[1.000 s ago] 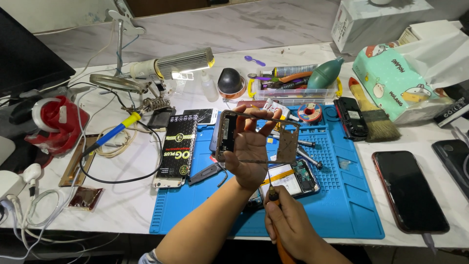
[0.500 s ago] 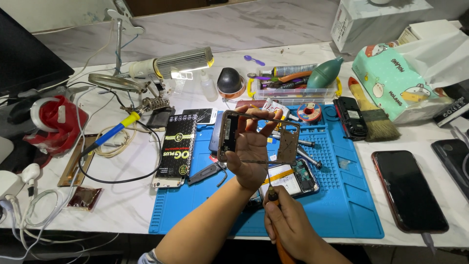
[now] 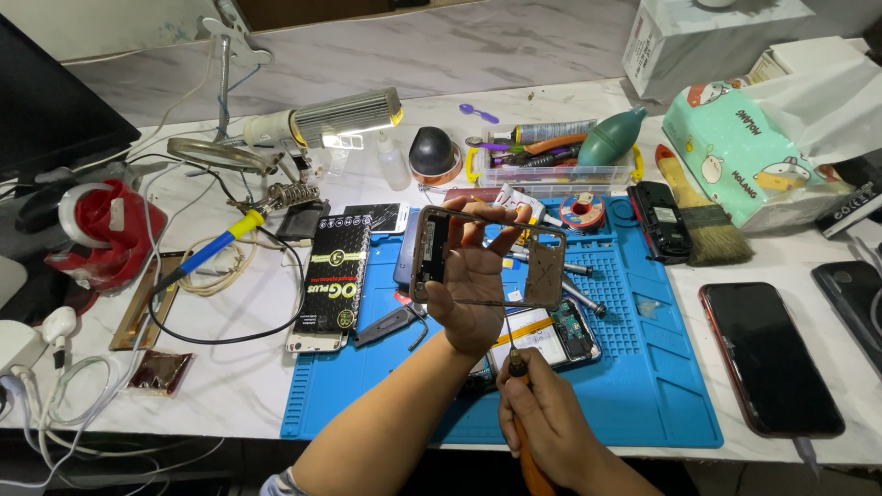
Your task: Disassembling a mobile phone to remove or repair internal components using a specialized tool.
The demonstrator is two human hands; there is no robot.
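Phone mid-frame (image 3: pixel 487 259), a bare rectangular shell w/ open centre, is held up above the blue work mat (image 3: pixel 643 386), roughly facing the camera; left hand (image 3: pixel 473 280) is behind it, fingers curled over its top edge & thumb at the lower side, gripping it. Right hand (image 3: pixel 542 418) sits just below, fingers closed round an orange-handled screwdriver (image 3: pixel 516 390) whose thin shaft points up to the frame's bottom edge. Under the hands an opened phone (image 3: pixel 551 335) lies on the mat w/ internals showing; black phone (image 3: pixel 767 354) lies well apart to the right, soldering iron (image 3: pixel 216 243) & desk lamp (image 3: pixel 344 115) to the left.
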